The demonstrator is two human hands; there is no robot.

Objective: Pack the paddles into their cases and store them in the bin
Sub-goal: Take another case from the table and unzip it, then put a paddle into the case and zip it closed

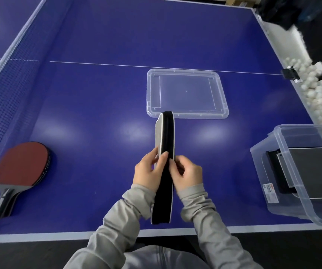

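I hold a black and silver paddle case (166,133) on edge above the middle of the blue table. My left hand (148,171) grips its left side. My right hand (187,172) pinches its right edge, where the zip runs. Whether a paddle is inside the case cannot be seen. A red paddle (22,164) with a black and grey handle lies flat at the near left of the table. The clear plastic bin (272,193) stands at the near right and holds a grey and black case (311,171).
The bin's clear lid (152,90) lies flat beyond the held case. The net (7,80) runs along the left side. A white trough with several white balls (319,94) stands off the table's right edge. The table's white near edge (175,231) is just before my body.
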